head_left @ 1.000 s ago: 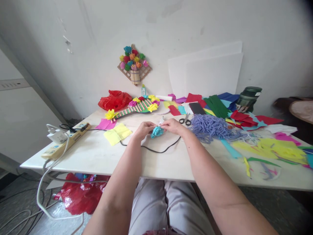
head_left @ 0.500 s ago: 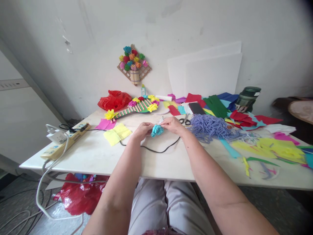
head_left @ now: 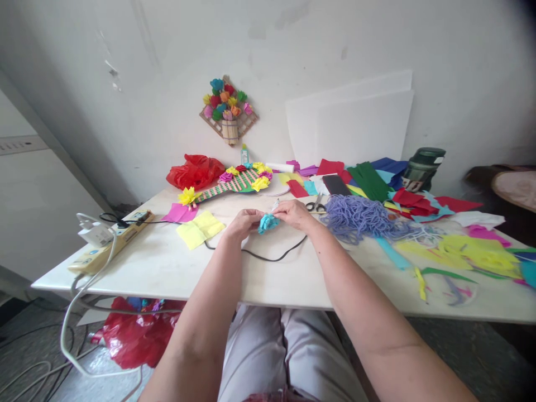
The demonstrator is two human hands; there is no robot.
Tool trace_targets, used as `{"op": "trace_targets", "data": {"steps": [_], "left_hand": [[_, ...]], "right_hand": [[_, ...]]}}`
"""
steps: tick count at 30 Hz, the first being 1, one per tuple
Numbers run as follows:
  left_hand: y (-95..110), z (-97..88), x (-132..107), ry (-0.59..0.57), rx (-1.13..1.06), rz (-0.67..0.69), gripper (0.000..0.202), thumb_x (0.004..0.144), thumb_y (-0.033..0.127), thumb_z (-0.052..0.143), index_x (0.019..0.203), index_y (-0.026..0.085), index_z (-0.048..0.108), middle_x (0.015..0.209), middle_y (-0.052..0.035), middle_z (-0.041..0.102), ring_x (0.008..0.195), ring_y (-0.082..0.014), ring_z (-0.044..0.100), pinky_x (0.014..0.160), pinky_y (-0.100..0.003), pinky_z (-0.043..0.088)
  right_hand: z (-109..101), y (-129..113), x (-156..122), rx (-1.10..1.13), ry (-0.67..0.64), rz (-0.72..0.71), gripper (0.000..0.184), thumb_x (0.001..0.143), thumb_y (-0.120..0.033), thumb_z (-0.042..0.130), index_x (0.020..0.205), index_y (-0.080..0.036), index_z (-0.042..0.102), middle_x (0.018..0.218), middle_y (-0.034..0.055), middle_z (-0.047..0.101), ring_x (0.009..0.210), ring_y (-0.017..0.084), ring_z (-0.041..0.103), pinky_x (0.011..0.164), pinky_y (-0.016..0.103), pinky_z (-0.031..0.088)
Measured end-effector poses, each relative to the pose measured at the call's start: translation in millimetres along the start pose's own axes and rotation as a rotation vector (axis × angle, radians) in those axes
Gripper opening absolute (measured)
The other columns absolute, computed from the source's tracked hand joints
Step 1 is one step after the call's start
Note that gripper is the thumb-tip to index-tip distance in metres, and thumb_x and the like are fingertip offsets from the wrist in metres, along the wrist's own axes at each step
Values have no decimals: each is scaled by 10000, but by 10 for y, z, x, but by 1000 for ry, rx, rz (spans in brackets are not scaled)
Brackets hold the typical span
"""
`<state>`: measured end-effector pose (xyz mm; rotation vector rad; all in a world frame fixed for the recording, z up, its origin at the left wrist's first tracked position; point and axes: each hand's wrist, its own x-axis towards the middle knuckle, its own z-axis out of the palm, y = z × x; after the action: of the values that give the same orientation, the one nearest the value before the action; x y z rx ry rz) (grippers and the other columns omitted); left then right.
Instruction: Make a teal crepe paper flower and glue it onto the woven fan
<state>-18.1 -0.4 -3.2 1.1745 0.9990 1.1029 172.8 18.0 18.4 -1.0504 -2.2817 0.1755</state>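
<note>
A turquoise crepe-paper flower (head_left: 268, 223) is held just above the table between both hands. My left hand (head_left: 246, 222) pinches its left side with closed fingers. On the other side, my right hand (head_left: 294, 214) has its fingertips closed at the flower's upper right edge. A small whitish tip (head_left: 275, 204) shows just behind the flower; I cannot make out what it is. Black-handled scissors (head_left: 315, 206) lie right of my right hand. Yellow paper squares (head_left: 201, 229) and a pink sheet (head_left: 180, 213) rest to the left.
A green guitar-shaped craft (head_left: 228, 187) with paper flowers lies at the back. Purple yarn (head_left: 355, 216), coloured paper (head_left: 371, 181), a phone (head_left: 335, 185) and a dark green flask (head_left: 424, 169) are on the right. A power strip (head_left: 109, 245) sits left; a black cable (head_left: 274, 259) crosses the table.
Both hands stay on the turquoise flower, with at most slight finger movement. The whole view has shifted a little; nothing else has visibly moved.
</note>
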Motion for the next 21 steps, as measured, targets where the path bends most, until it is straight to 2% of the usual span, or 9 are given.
{"op": "trace_targets", "data": {"steps": [7, 11, 15, 18, 21], "left_hand": [[11, -3, -16, -25, 35, 29, 228, 545, 270, 792, 649, 110, 667, 576, -44, 633, 506, -114, 549, 514, -236, 425], [12, 10, -15, -22, 21, 51, 308, 559, 362, 799, 676, 113, 661, 586, -38, 625, 515, -113, 548, 509, -232, 414], [36, 29, -35, -41, -35, 71, 481, 605, 494, 767, 897, 124, 668, 698, -41, 654, 579, -125, 586, 534, -232, 422], [65, 52, -63, -63, 33, 133, 638, 562, 403, 820, 1108, 153, 604, 775, -27, 664, 637, -126, 602, 575, -226, 423], [88, 91, -85, -92, 94, 200, 733, 497, 290, 851, 1152, 168, 547, 860, -40, 669, 746, -155, 624, 666, -264, 465]], "right_hand": [[22, 43, 2, 112, -90, 40, 172, 798, -187, 635, 889, -230, 774, 922, 40, 749, 885, 169, 664, 779, 256, 480], [15, 56, 11, 82, -31, -21, 173, 787, -167, 643, 867, -242, 777, 926, 36, 746, 876, 161, 658, 746, 240, 472], [11, 49, 16, 33, 25, -41, 162, 796, -181, 641, 866, -232, 778, 883, 39, 740, 813, 153, 653, 689, 230, 456], [25, 50, 19, 17, 58, -44, 167, 805, -193, 631, 873, -237, 777, 874, 36, 735, 793, 150, 645, 683, 232, 450], [35, 55, 22, 23, 79, -35, 178, 809, -192, 620, 884, -239, 775, 870, 32, 732, 773, 141, 636, 673, 226, 443]]}}
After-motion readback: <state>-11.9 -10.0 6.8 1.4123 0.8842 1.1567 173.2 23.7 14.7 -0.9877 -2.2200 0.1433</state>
